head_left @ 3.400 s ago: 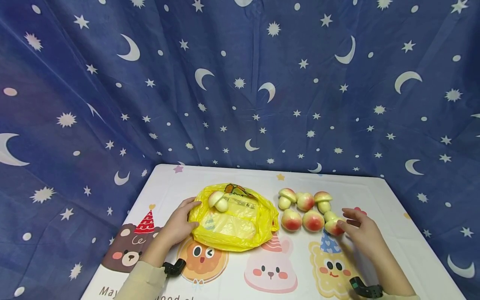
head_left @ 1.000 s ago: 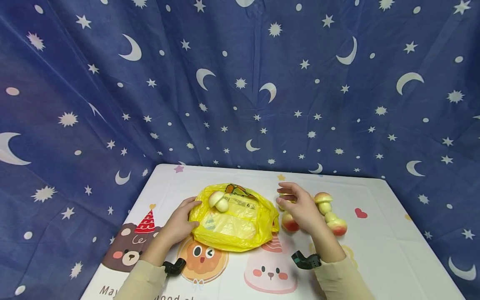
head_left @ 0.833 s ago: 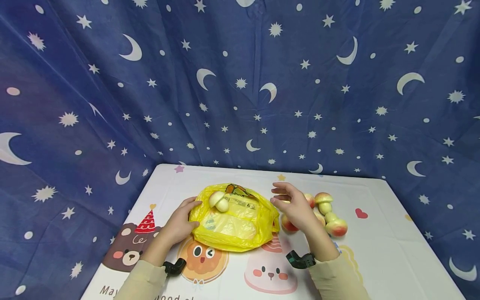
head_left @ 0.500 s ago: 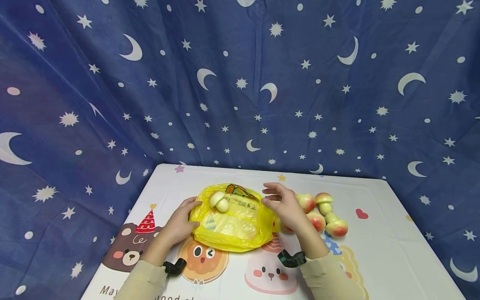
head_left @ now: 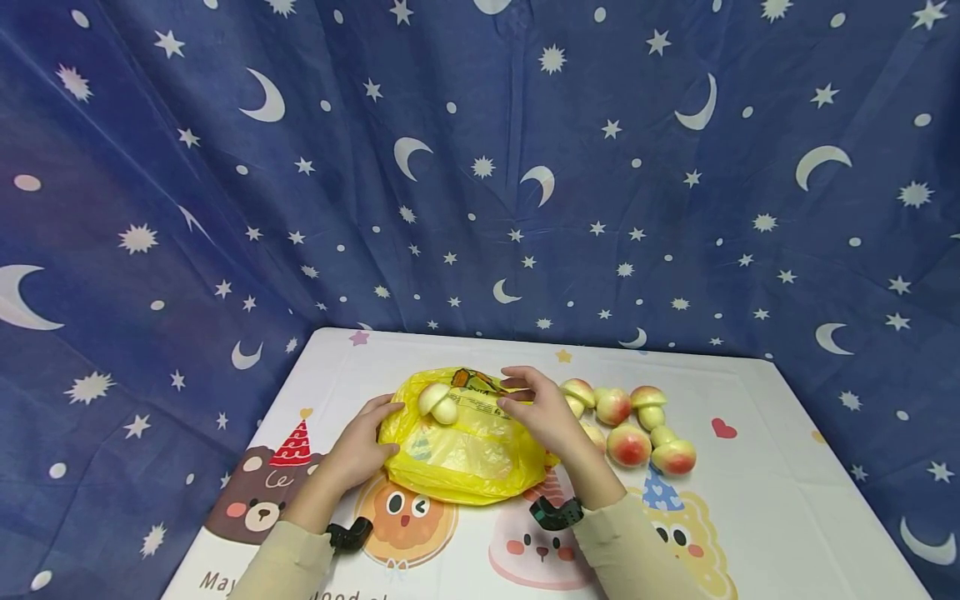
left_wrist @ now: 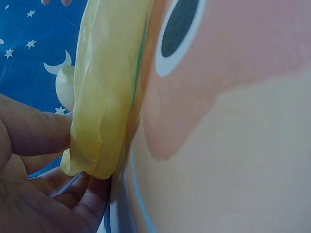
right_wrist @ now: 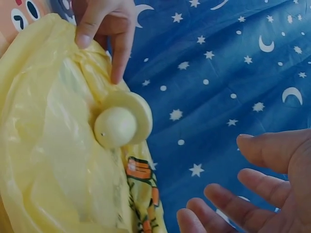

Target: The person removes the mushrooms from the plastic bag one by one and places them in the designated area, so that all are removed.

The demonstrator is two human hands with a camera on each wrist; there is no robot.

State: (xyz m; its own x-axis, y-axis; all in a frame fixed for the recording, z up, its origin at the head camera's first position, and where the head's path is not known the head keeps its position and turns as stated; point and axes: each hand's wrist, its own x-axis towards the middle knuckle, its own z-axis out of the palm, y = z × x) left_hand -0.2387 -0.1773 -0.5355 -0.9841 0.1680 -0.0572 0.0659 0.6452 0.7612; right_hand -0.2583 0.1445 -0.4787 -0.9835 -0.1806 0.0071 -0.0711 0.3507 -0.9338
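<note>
A yellow plastic bag lies spread on the table with its opening facing up. My left hand holds its left edge; in the left wrist view, the thumb lies on one side of the plastic and the fingers on the other. One toy mushroom, cream with a reddish cap, rests on the bag at the back left. My right hand hovers over the bag's right side. Its fingers are spread and hold nothing, as the right wrist view shows the hand apart from the mushroom.
Several more toy mushrooms sit in two rows right of the bag, a few partly hidden by my right forearm. The white tablecloth carries printed cartoon figures. A blue star-and-moon curtain hangs behind and along the left.
My right hand has moved left from beside the rightmost mushroom, across the group, to over the bag. The left hand, the bag and the mushrooms look the same.
</note>
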